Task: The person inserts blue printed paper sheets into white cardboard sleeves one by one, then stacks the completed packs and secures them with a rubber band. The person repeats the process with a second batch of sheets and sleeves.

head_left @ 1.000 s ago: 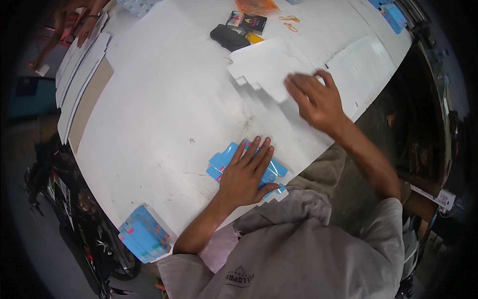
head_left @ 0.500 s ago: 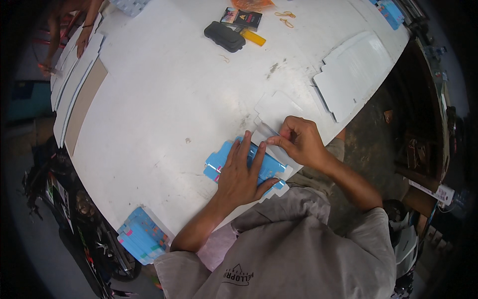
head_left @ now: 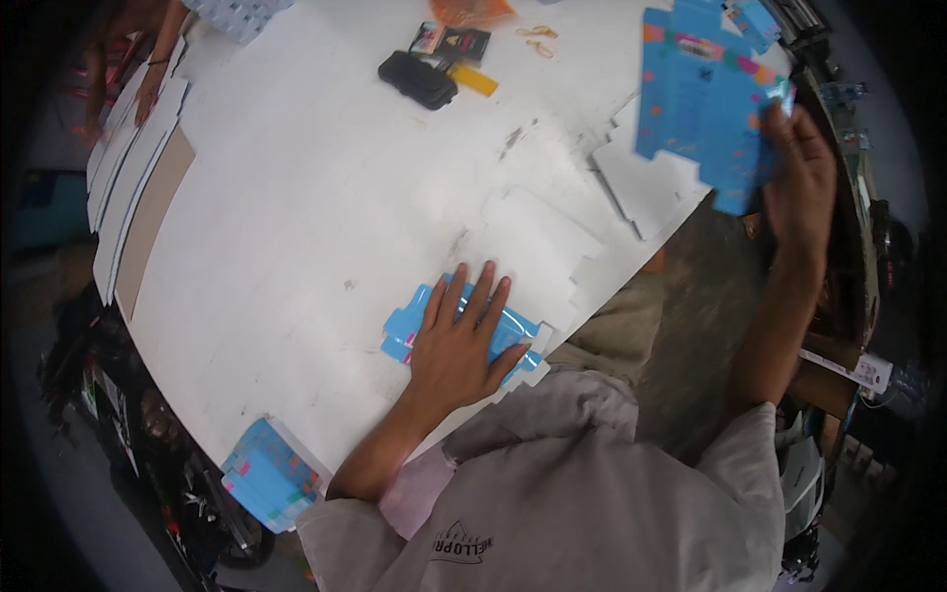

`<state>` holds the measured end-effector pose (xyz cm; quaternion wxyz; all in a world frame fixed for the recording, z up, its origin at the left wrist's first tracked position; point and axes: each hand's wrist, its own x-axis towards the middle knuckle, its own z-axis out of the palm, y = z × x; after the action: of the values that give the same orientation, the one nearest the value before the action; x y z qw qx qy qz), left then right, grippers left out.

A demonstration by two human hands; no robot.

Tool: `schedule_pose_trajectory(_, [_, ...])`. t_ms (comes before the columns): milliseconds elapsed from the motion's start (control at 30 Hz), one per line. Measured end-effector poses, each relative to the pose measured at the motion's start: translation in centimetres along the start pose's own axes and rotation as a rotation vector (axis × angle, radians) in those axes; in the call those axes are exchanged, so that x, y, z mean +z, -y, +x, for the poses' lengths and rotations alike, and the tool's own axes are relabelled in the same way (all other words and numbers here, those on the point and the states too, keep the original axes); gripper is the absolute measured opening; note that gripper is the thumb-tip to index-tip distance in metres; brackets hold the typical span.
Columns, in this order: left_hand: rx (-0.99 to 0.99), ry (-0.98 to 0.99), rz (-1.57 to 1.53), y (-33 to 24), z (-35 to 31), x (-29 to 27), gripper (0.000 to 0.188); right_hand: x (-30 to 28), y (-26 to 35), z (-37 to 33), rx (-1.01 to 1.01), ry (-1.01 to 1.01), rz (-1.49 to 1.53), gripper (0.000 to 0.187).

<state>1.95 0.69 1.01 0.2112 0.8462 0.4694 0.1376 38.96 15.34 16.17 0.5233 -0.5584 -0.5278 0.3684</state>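
My left hand [head_left: 456, 340] lies flat with fingers stretched over a folded blue carton [head_left: 402, 324] near the table's front edge. White tabs stick out at the carton's right end. Just beyond it a white cardboard panel [head_left: 538, 242] rests on the table; whether it joins the carton I cannot tell. Out at the far right, my right hand [head_left: 801, 173] pinches the edge of a flat blue printed carton blank [head_left: 700, 109] with coloured spots. That blank hangs raised, partly over a stack of white-backed blanks [head_left: 641, 183].
Folded blue cartons [head_left: 268, 474] sit at the front left corner. Far off are a black case [head_left: 418, 79], a yellow lighter [head_left: 473, 79] and a small dark box [head_left: 452, 42]. Another person's hand [head_left: 148, 94] rests by large sheets [head_left: 158, 207] on the left.
My right hand has left the white panel beside my left hand and moved far right, now holding up a blue carton blank. The panel lies flatter. My left hand stays on the folded carton.
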Motion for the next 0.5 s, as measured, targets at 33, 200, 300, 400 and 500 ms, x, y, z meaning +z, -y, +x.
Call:
schedule_pose_trajectory(33, [-0.021,-0.016,-0.005,0.0,-0.2,0.1,0.081,1.9,0.1,-1.1,0.016,0.045,0.137,0.013])
schedule_pose_trajectory(200, [-0.01,-0.083,-0.102,0.4,-0.5,1.3,0.084,3.3,-3.9,-2.9,0.214,0.13,0.446,0.017])
schedule_pose_trajectory(300, [-0.009,-0.057,-0.068,0.2,-0.3,0.8,0.075,4.0,-4.8,-3.7,0.249,0.175,0.516,0.019])
schedule_pose_trajectory(400, [-0.025,-0.026,-0.037,-0.1,-0.3,0.1,0.066,8.7,-4.3,-6.8,0.402,0.156,0.606,0.023])
schedule_pose_trajectory(500, [0.008,0.031,0.015,0.3,-0.2,0.3,0.064,13.7,-9.4,-12.8,0.614,0.15,0.755,0.026])
